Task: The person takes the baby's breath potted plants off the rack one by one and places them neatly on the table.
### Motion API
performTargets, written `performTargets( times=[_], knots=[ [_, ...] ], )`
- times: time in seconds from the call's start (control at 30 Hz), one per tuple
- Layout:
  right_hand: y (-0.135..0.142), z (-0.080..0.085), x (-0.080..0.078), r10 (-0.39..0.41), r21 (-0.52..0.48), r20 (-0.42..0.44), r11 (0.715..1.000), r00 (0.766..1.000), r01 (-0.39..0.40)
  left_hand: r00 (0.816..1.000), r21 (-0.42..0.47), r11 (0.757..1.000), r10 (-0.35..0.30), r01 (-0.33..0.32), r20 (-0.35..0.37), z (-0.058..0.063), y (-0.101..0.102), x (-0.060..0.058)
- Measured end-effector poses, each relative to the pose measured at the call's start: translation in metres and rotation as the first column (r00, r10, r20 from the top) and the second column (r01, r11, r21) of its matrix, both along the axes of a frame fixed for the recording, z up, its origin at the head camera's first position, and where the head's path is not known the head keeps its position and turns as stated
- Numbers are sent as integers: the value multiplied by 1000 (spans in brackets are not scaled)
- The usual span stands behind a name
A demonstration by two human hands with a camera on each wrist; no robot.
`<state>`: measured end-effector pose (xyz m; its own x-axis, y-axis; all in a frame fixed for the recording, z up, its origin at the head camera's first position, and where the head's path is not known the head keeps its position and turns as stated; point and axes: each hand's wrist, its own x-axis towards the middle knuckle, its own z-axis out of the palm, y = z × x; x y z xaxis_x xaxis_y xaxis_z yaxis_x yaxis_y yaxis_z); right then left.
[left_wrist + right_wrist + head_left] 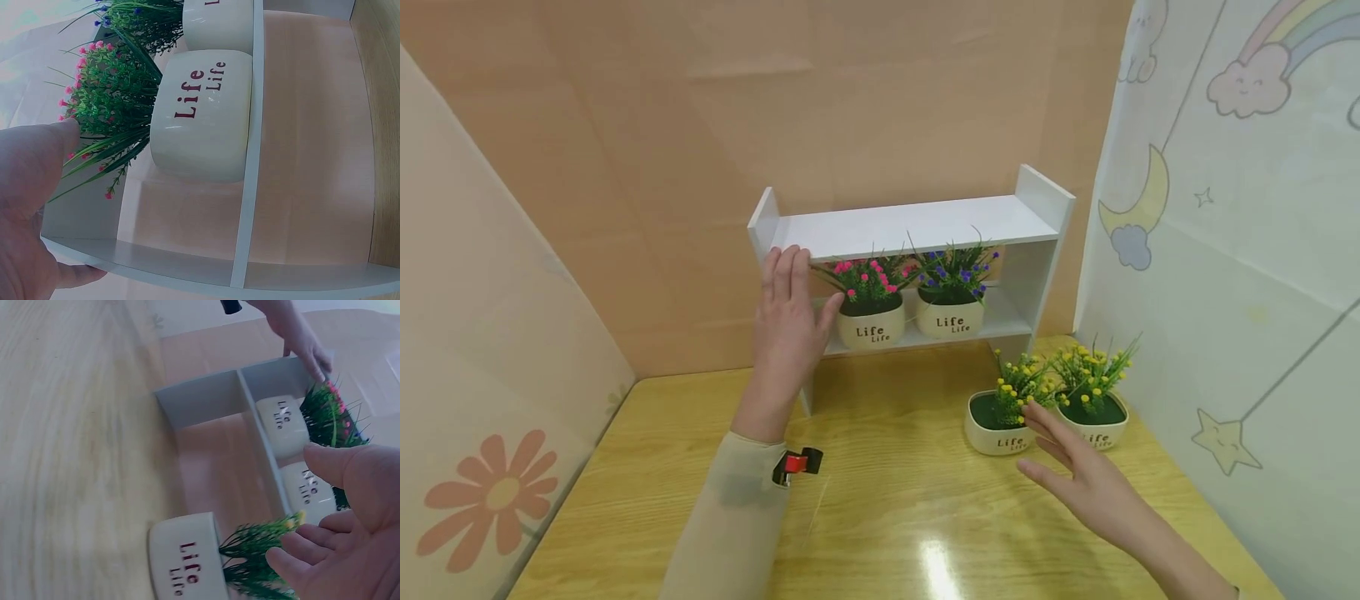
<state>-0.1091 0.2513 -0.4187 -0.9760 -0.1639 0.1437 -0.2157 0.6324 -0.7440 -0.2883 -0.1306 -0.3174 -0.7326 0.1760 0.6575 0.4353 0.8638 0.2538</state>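
Observation:
A white two-tier shelf (917, 223) stands at the back of the table. On its middle board are a cream pot with pink flowers (872, 325) and one with purple-blue flowers (951, 317), both lettered "Life". My left hand (790, 321) rests its straight fingers at the shelf's upper left corner; its thumb (62, 134) comes close to the pink flowers. To the right, two cream pots with yellow flowers stand on the table: a nearer one (992, 435) and a farther one (1112, 429). My right hand (1086, 479), fingers extended, is held in front of them, partly covering both, holding nothing.
The wooden table (880, 500) runs beneath everything. A tan backdrop (880, 100) rises behind the shelf. Patterned panels stand at the left (497, 375) and right (1240, 333), the right one close to the yellow-flowered pots.

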Motion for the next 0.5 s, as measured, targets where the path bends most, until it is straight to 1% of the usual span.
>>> performTargets(
  times=[0.1,0.27,0.37,0.5],
  knots=[
    [-2,12,0,-5,16,-24,1000,1000,5,1000,-5,1000,6,-6,-3,0,1,-1],
    [-7,30,-2,13,15,-77,1000,997,-12,1000,-15,1000,12,-12,-3,0,-1,-2],
    [-10,39,-4,20,32,-130,999,991,-16,1000,-18,1000,15,-15,4,0,-1,-2],
    [-13,54,-7,7,89,-204,996,979,11,1000,-24,1000,20,-20,6,0,0,-2]
  ],
)
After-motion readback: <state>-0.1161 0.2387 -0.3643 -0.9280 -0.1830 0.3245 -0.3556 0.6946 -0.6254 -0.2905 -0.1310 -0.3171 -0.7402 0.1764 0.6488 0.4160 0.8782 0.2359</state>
